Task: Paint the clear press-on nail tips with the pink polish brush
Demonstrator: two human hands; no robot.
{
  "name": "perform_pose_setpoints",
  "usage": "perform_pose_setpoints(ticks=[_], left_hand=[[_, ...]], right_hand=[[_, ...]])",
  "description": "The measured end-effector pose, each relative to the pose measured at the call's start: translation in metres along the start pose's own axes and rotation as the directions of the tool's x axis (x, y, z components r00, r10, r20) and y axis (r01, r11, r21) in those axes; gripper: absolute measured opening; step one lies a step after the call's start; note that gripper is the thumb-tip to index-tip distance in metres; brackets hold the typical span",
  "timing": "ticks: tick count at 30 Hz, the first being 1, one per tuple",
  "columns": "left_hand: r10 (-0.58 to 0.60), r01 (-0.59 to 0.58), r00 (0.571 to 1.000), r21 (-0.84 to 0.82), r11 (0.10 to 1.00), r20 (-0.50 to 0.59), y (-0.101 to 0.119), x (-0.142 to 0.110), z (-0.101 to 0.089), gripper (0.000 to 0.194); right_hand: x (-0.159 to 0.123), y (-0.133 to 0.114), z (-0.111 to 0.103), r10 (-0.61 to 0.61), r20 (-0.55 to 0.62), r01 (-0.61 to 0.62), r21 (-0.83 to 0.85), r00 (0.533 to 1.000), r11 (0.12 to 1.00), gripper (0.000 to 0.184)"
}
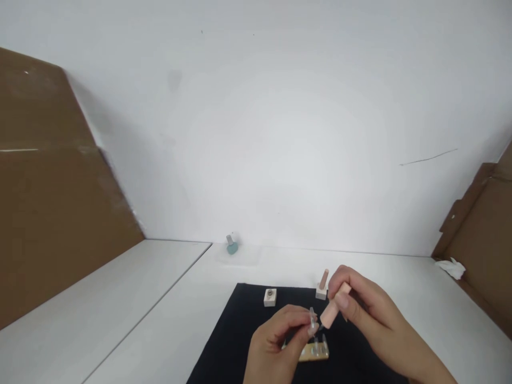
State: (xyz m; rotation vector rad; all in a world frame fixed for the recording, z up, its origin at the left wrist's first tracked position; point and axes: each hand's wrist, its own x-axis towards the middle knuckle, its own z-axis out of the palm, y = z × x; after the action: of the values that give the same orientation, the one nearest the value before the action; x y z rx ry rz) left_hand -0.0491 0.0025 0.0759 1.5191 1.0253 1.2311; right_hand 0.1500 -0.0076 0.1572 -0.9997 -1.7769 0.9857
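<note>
Pinching a clear piece point(312, 319) in the left hand point(274, 344), and gripping a pink handle point(334, 308) in the right hand point(374, 314), both above the black mat point(228, 330), nearer than its far edge. Probably light, thin and slippery; best held by the rim. Handle likely stiff, smooth.

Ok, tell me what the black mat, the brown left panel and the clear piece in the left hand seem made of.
Black mat: probably cloth, dull and free of glare.
Brown panel: likely smooth cardboard, going by its flat brown face; shiny streaks may be tape.
Clear piece: perhaps glossy plastic, being see-through with bright edges; glass can't be ruled out.
</note>
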Motion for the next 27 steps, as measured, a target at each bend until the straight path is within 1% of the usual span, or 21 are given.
perform_pose_setpoints(ticks=[2,5,8,10,12,15,19,21,23,27], left_hand=[[0.019,-0.019,1.000,0.009,1.000,0.008,-0.004,-0.002,-0.004,0.014],[0.071,-0.071,0.997,0.005,0.997,0.007,-0.012,-0.002,-0.006,0.012],[0.179,-0.179,0.984,0.003,0.984,0.023,-0.016,-0.002,-0.007,0.012],[0.253,-0.254,0.967,0.007,0.967,0.031,-0.016,-0.003,-0.006,0.016],[0.297,-0.297,0.955,0.003,0.955,0.022,-0.014,-0.005,-0.004,0.021],[0.320,-0.320,0.947,-0.008,0.947,-0.005,-0.012,-0.007,-0.002,0.029],[0.359,-0.359,0.933,0.001,0.933,-0.017,-0.011,-0.009,0.001,0.033],[0.381,-0.381,0.924,0.012,0.925,-0.018,-0.012,-0.010,0.001,0.034],[0.391,-0.391,0.920,0.018,0.920,-0.015,-0.012,-0.009,0.001,0.034],[0.391,-0.391,0.920,0.026,0.920,0.009,-0.013,-0.009,0.000,0.032]], right_hand=[[0.003,0.002,0.003,0.018,0.033,-0.018,0.005,0.999,1.000,0.033],[0.006,0.005,0.005,0.040,0.034,-0.040,0.001,0.999,0.999,0.035],[0.006,0.005,0.007,0.042,0.040,-0.041,-0.026,0.998,0.999,0.034],[0.007,0.004,0.009,0.035,0.055,-0.033,-0.036,0.998,0.999,0.033],[0.007,0.004,0.010,0.031,0.059,-0.028,-0.047,0.998,0.999,0.032],[0.008,0.008,0.012,0.036,0.029,-0.033,-0.090,0.999,0.995,0.030],[0.009,0.011,0.010,0.010,-0.083,-0.022,-0.145,0.996,0.989,0.029],[0.008,0.008,0.008,0.002,-0.116,-0.019,-0.146,0.993,0.989,0.029],[0.007,0.004,0.007,0.019,-0.084,-0.029,-0.123,0.996,0.992,0.029],[0.004,-0.001,0.010,0.057,0.050,-0.050,-0.131,0.997,0.990,0.031]])
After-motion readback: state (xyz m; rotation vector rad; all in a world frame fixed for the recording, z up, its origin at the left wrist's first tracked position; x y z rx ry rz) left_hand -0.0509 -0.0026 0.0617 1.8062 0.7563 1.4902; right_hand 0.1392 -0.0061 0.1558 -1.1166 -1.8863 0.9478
